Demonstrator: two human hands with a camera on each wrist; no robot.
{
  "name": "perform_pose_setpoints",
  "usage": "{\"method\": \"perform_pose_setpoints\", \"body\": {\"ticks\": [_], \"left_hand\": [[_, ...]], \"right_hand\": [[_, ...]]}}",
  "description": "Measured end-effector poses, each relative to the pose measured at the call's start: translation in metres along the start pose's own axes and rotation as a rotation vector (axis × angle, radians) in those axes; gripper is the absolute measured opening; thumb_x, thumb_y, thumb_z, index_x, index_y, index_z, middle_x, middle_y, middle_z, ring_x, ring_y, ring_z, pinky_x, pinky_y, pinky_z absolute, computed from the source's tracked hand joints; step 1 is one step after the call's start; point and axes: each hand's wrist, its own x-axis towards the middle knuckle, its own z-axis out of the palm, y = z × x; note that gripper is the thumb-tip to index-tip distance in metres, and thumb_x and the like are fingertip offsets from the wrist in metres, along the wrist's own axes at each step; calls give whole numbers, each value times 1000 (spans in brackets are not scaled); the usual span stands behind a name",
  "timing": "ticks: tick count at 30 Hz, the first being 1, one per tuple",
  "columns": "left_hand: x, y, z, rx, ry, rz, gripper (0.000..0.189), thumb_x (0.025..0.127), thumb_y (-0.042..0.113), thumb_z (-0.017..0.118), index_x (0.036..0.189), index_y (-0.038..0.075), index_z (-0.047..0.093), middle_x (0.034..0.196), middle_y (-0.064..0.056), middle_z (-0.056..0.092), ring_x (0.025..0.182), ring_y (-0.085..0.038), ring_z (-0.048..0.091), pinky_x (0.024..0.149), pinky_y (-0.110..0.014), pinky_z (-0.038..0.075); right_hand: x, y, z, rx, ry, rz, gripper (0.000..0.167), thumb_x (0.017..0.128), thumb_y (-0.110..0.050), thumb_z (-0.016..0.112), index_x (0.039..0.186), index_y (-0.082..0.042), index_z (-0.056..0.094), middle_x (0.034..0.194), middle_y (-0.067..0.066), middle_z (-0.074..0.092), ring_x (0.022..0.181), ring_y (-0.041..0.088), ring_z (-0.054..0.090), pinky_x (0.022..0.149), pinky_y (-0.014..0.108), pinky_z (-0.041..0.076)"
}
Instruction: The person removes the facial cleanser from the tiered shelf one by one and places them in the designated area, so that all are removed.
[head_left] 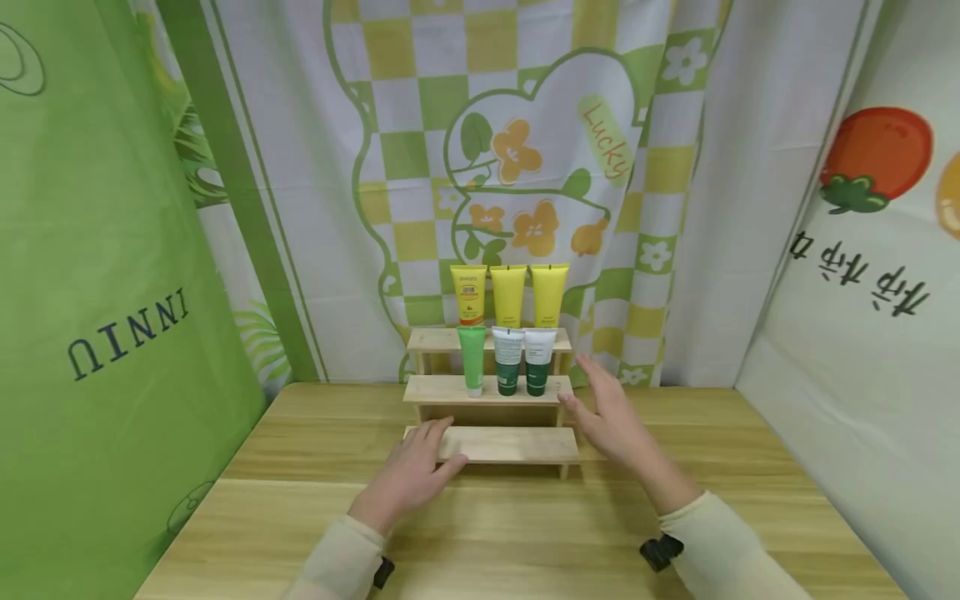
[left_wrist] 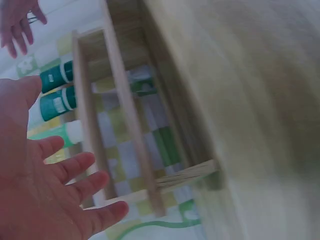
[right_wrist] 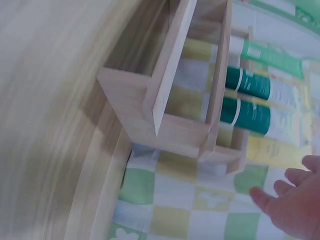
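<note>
A three-step wooden rack point(head_left: 508, 444) stands on the table. On its top step are three yellow squeeze tubes point(head_left: 508, 296). The middle step bears a green tube point(head_left: 472, 358) with a white cap and two white-and-dark-green tubes point(head_left: 507, 358); its lowest step holds nothing. My left hand point(head_left: 411, 467) is at the left end of the lowest step, fingers spread in the left wrist view; whether it touches the wood I cannot tell. Beside the right end of the middle step is my right hand point(head_left: 611, 415), fingers extended and holding nothing.
The wooden table point(head_left: 315, 517) extends around the rack. Behind it hangs a checkered curtain point(head_left: 420, 150) with flowers. A green cloth point(head_left: 97, 250) hangs at the left, and a white cloth with a printed tomato point(head_left: 873, 158) at the right.
</note>
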Motion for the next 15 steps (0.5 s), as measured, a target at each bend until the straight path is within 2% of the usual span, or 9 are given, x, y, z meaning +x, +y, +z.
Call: {"method": "perform_pose_setpoints", "body": {"ticks": [2, 5, 8, 15], "left_hand": [[0, -5, 5, -5, 16, 8, 69, 99, 56, 45, 150, 10, 36, 147, -11, 42, 136, -32, 38, 107, -58, 31], [-1, -12, 10, -24, 30, 24, 61, 100, 51, 48, 145, 10, 44, 143, -10, 46, 133, -31, 41, 106, -58, 32], [0, -18, 14, -62, 39, 40, 53, 101, 46, 50, 140, 11, 50, 139, -9, 49, 132, -32, 42, 106, -59, 31], [2, -31, 22, -113, 57, 38, 45, 101, 42, 52, 135, 13, 54, 138, -6, 51, 133, -31, 41, 111, -55, 26]], "right_hand": [[10, 3, 0, 53, 42, 15, 69, 101, -42, 51, 154, -5, 25, 156, 21, 26, 141, 43, 25, 110, 62, 23], [26, 8, -2, 124, 84, 70, 69, 100, -50, 47, 153, -8, 30, 153, 21, 33, 135, 44, 36, 106, 61, 32], [44, 14, -2, 217, 127, 113, 72, 99, -54, 47, 150, -5, 35, 149, 21, 39, 132, 41, 41, 103, 57, 38], [84, 18, -1, 340, 202, 184, 71, 96, -56, 52, 143, -3, 43, 140, 15, 49, 129, 32, 44, 104, 51, 38]]}}
